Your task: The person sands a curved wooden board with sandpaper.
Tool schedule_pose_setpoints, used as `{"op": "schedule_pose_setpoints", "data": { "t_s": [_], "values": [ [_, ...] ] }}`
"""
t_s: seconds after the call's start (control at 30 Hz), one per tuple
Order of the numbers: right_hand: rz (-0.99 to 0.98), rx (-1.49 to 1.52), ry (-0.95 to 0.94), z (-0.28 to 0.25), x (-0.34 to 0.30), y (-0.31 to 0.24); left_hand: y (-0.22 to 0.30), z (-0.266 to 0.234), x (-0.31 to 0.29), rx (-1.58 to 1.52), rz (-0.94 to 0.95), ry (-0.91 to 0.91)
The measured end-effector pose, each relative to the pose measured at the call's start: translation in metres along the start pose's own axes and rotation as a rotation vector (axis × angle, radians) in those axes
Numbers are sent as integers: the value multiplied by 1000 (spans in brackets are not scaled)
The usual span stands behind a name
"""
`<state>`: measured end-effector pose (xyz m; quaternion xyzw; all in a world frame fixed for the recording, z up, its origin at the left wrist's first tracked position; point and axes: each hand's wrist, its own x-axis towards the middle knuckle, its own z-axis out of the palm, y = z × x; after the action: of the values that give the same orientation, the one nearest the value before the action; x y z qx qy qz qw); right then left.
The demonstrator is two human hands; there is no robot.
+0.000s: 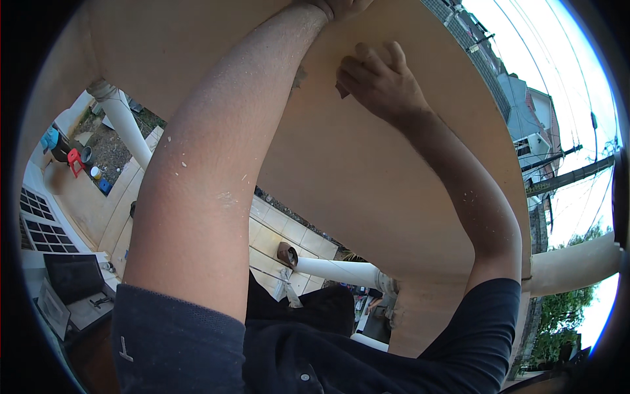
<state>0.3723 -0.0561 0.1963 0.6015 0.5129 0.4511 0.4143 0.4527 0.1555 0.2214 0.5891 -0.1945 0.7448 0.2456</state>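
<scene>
Well below the right hand (384,85), a cream floor of rectangular tiles (315,244) carries 1 round white column (335,269) with a brown foot. Far to the hand's lower left, 1 red plastic stool (75,161), 1 small white bucket (96,173) and 1 blue container (105,186) stand on the ground.

A broad tan surface (367,197), smooth and matte, spans the upper and middle frame; its right-hand edge curves from the top, right of centre, down toward the right side; a small rough greyish patch (300,77) marks it above centre; just right of that, a small brown piece (342,90) shows one pointed corner, tilted downward, below the curled fingers of the right grip (380,82); the rest is hidden.
</scene>
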Motion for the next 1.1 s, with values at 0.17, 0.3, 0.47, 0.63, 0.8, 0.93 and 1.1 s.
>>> {"op": "schedule_pose_setpoints", "data": {
  "t_s": [0.17,0.3,0.47,0.63,0.8,0.93,1.1],
  "values": [
    [250,-84,123,-8,10,55,-3,-1,2,-18,12,29],
    [337,24,49,-2,4,33,3,1,-1,-20,17,26],
    [148,145,1,-3,14,17,1,-6,0,3,-10,-16],
    [464,-61,45,-15,19,85,-3,2,8,73,78,29],
    [167,91,58,-1,16,14,2,-6,-1,33,9,-77],
    [398,93,127,-13,16,64,0,-5,7,-14,47,-20],
    [209,79,141,7,14,10,6,-6,5,29,14,-68]
  ]
}}
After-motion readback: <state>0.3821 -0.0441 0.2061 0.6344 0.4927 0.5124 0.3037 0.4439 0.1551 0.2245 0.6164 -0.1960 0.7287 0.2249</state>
